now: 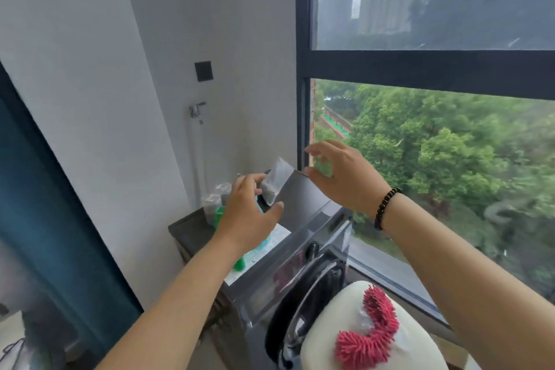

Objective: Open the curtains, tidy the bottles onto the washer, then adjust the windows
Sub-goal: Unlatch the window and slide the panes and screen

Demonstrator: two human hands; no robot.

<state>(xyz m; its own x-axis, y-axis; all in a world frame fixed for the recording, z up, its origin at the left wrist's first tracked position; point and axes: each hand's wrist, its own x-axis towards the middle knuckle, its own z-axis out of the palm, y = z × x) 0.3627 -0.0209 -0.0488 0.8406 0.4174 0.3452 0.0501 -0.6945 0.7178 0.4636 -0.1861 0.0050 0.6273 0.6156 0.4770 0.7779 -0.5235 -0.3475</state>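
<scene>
The dark grey washer (303,204) stands in the corner under the window (420,69). On its top are a green bottle (240,263), mostly hidden under my left hand, two clear bottles with white caps (211,204) at the back, and a clear pouch (277,180). My left hand (249,213) hovers over the green bottle with fingers spread, and I cannot tell whether it touches the bottle. My right hand (339,174), with a black bead bracelet on the wrist, is raised near the window's left frame, fingers apart and empty. The teal curtain (45,189) hangs drawn aside at the left.
A white lidded container with a red spiky item (366,330) sits in front of the washer door at the bottom. A tap (196,111) and a black wall plate (203,71) are on the white wall behind the washer. A paper label (270,243) lies on the washer top.
</scene>
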